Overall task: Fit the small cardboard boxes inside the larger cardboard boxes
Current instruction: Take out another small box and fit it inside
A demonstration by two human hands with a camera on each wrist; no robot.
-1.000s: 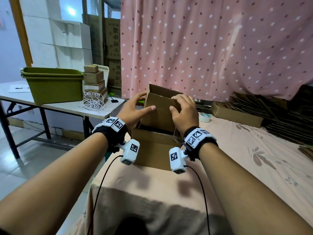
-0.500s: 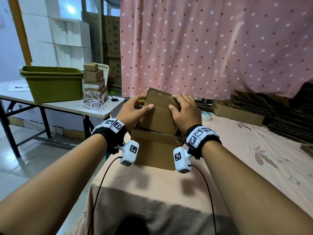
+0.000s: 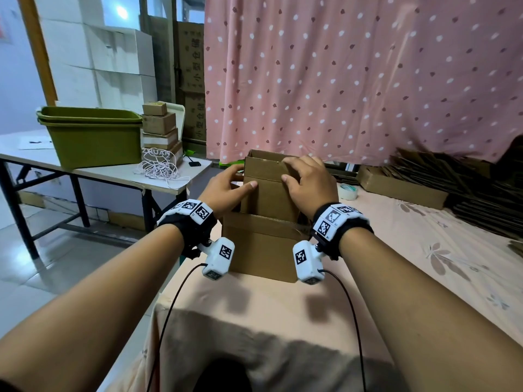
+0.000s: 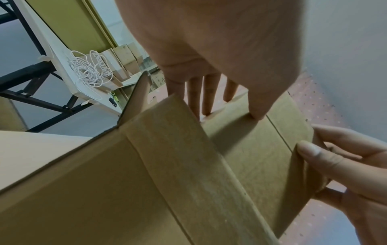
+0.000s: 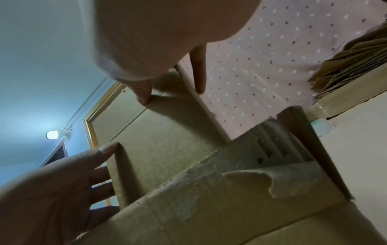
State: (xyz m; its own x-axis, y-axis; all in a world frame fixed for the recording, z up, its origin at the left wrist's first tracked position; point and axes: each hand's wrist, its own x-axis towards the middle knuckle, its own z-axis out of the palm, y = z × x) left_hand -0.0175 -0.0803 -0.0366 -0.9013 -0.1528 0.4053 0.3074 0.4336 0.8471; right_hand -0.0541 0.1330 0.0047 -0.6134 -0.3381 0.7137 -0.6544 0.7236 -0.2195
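Note:
A small brown cardboard box [image 3: 268, 196] stands upright, its lower part inside the open top of a larger cardboard box [image 3: 260, 247] on the pink cloth. My left hand [image 3: 223, 190] grips the small box's left side, thumb on the front face. My right hand [image 3: 307, 183] holds its right upper corner, thumb on the front. In the left wrist view my left hand [image 4: 209, 92] reaches over the small box [image 4: 261, 149], behind a flap of the larger box [image 4: 104, 182]. The right wrist view shows the right hand [image 5: 146, 79] on the small box [image 5: 167, 132].
A side table [image 3: 158, 176] at left carries green tubs [image 3: 93, 137], a stack of small boxes [image 3: 160, 125] and tangled white cord [image 3: 161, 165]. A tape roll [image 3: 347, 190], a long box [image 3: 402, 188] and flattened cardboard [image 3: 467, 188] lie at right. A pink curtain [image 3: 353, 80] hangs behind.
The small box was tilted and higher; it now stands straighter and sits a little lower in the larger box. Both hands stayed on it.

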